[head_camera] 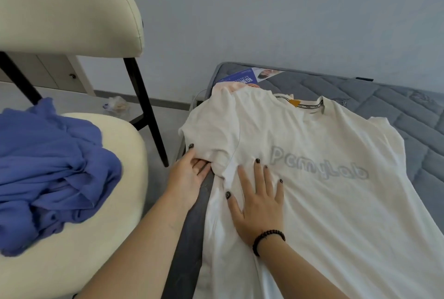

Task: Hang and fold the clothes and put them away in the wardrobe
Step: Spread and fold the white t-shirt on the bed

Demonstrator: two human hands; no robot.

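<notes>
White T-shirt (324, 178): lies front-up and spread out on the mattress, collar toward the wall, grey raised lettering across the chest; its near-left side hangs over the mattress edge.
Sleeve (211, 137): the shirt's left-hand sleeve is partly folded in over the body, with creases bunched at the armpit.
Left hand (189, 178): at the mattress edge, palm up under the sleeve hem, thumb on top of the cloth, fingers under it, so it pinches the sleeve.
Right hand (259, 200): lies flat on the shirt just right of the sleeve seam, fingers straight and spread, pressing the cloth down; it grasps nothing.
Bracelet (266, 241): dark beads around the right wrist.
Mattress (396, 111): grey and quilted, bare of sheets, set against the pale wall.
Peach garment (230, 87): a bit of it shows beyond the shirt's shoulder, partly under the shirt.
Blue leaflet (242, 76): lies on the mattress near the wall, behind the peach garment.
Chair (72, 10): cream padded seat and back on black legs, just left of the mattress.
Blue garment (48, 166): crumpled in a heap on the chair seat, well apart from the shirt.
Floor litter (116, 105): a small clear wrapper or bag by the skirting, too blurred to identify.
</notes>
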